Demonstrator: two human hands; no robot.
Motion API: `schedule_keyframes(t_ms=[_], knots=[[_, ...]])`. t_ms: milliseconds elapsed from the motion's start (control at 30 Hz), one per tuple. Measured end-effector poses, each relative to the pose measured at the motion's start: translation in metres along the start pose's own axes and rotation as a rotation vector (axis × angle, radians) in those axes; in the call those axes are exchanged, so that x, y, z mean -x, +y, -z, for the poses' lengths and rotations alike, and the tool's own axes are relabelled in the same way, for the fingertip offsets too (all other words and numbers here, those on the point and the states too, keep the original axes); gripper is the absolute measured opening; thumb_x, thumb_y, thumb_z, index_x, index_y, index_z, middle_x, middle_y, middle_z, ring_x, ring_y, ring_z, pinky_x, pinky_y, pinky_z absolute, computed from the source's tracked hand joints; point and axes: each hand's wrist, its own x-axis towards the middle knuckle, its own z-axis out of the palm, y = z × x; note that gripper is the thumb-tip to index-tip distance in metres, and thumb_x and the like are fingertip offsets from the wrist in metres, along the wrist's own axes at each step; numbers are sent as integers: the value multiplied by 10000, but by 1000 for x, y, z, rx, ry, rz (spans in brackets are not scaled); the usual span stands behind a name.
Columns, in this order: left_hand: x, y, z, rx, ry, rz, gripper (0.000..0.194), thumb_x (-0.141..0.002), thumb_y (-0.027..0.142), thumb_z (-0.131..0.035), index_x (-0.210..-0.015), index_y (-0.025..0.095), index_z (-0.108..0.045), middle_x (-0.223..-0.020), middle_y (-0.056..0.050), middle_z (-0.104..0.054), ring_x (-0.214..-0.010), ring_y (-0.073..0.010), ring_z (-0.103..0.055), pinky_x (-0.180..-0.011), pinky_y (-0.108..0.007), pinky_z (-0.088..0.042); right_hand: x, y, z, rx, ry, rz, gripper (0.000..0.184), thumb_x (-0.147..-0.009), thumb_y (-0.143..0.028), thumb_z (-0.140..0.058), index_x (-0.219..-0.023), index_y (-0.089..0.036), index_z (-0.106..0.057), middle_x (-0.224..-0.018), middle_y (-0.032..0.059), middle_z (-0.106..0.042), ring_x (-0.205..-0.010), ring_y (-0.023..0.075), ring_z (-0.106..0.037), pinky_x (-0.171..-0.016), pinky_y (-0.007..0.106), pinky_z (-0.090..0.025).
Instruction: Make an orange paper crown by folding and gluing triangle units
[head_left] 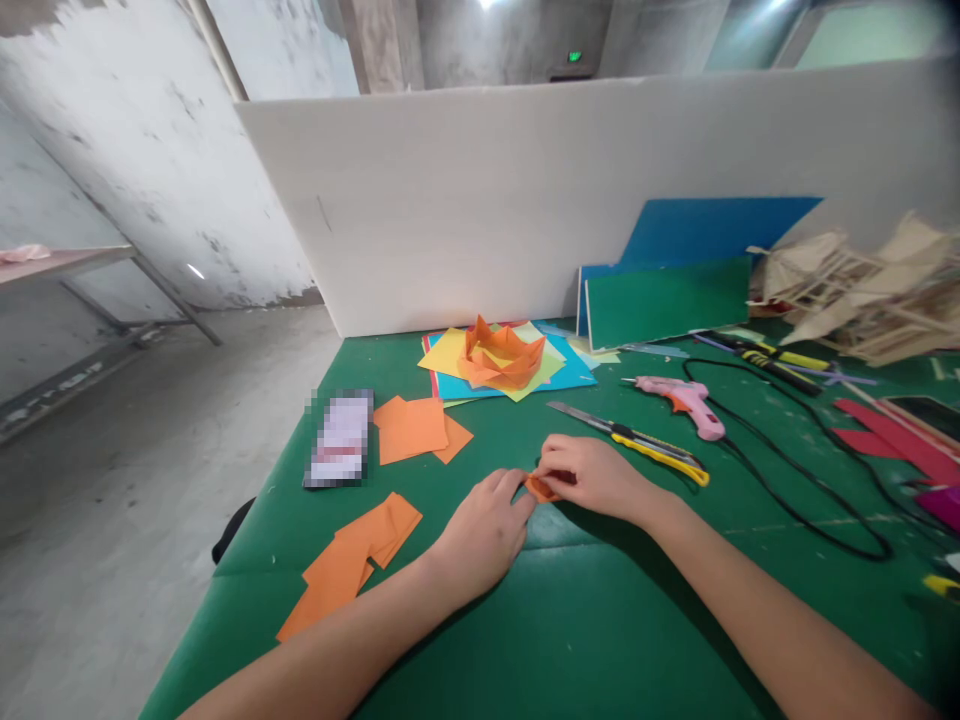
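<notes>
Between my two hands, low over the green table, is a small folded piece of orange paper (541, 489), mostly covered by fingers. My left hand (487, 525) has its fingertips closed on the paper's left edge. From the right, my right hand (589, 475) pinches the same paper between thumb and fingers. Square orange sheets (411, 430) lie beyond my left hand, and more orange sheets (337, 570) are spread by my left forearm. Farther back, a crown-like ring of folded orange paper (501, 358) rests on a stack of coloured paper (450, 378).
A yellow utility knife (637, 442) with its blade out lies just beyond my right hand. Right of it are a pink glue gun (682, 400) and its black cord (810, 535). A phone (341, 438) sits near the table's left edge. A white board (450, 210) stands behind.
</notes>
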Motion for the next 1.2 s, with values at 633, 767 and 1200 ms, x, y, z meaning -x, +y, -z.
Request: schedule_keyframes(t_ms=[633, 767, 1200], knots=[[-3, 1, 5, -54, -28, -4, 159, -891, 166, -442, -972, 159, -579, -1099, -106, -557, -1057, -249, -502, -883, -402, -470, -1, -6, 0, 58, -38, -24, 198, -868, -153, -476, -795, -182, -658, -838, 35, -597, -716, 126, -554, -638, 225, -360], [-2, 3, 5, -62, -8, 41, 146, -883, 177, -466, -962, 191, -588, -1090, -94, -539, -1002, -242, -498, -859, -405, -466, -1, -8, -1, 83, -42, -32, 189, -857, -138, -481, -768, -179, -643, -820, 29, -587, -713, 123, -549, -632, 226, -348], [2, -2, 0, -9, 72, 53, 231, -891, 172, -444, -1042, 222, -611, -1174, -95, -478, -1035, -244, -467, -864, -416, -453, -2, -5, -1, 59, -34, -1, 184, -848, -115, -477, -708, -171, -583, -809, 23, -571, -710, 119, -536, -632, 224, -338]])
